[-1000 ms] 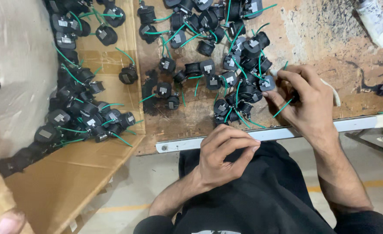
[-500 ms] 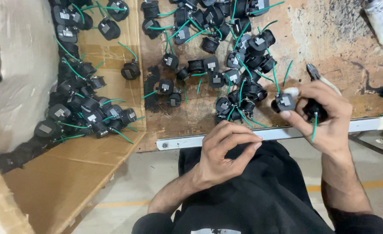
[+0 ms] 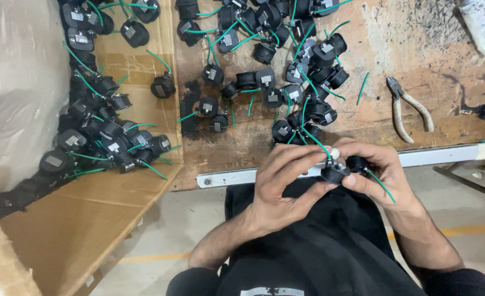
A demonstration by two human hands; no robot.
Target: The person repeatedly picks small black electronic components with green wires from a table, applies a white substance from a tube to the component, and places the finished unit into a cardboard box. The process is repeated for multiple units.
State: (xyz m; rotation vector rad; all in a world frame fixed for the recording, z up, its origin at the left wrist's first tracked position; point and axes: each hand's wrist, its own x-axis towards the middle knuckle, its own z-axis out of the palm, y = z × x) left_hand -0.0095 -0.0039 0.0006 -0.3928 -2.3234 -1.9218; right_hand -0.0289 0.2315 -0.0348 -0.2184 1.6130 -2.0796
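1. Head view: both hands meet at lower centre, just below the bench edge. Left hand and right hand pinch one black socket between fingertips, its green wire trailing right; held close, likely for fine work.
2. Pliers lie idle on the bench, right; a socket pile sits above, more in the cardboard box at left.
3. Versus 0.5 s ago: left hand rose from the lap to join the right.

Matt black plastic parts w/ green-insulated wires; rough, stained wood bench; metal pliers.
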